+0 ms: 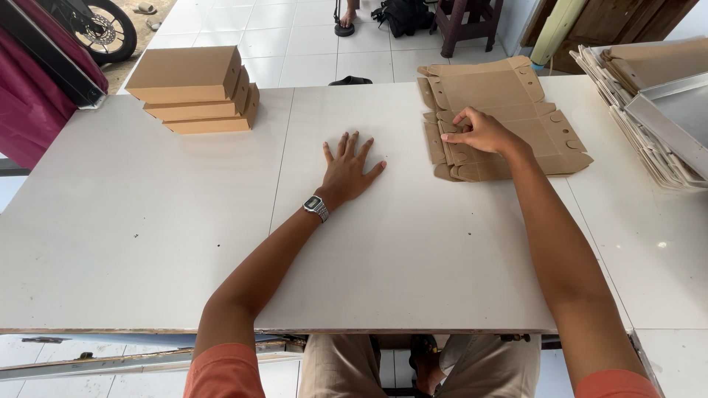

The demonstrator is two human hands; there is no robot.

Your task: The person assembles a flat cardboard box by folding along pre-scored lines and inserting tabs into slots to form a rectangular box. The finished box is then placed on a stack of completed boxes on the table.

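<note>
The left hand lies spread flat on the pale grey bench, while just beyond, the right hand pinches the top flat brown die-cut cardboard blank, best lifted singly, stacked folded brown boxes far left.

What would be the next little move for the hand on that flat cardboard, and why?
Probably the right hand should peel the top cardboard blank off its pile and slide it toward the left hand. The fingertips already pinch its near edge, the left hand lies flat on bare table, and three folded boxes sit stacked far left.
</note>
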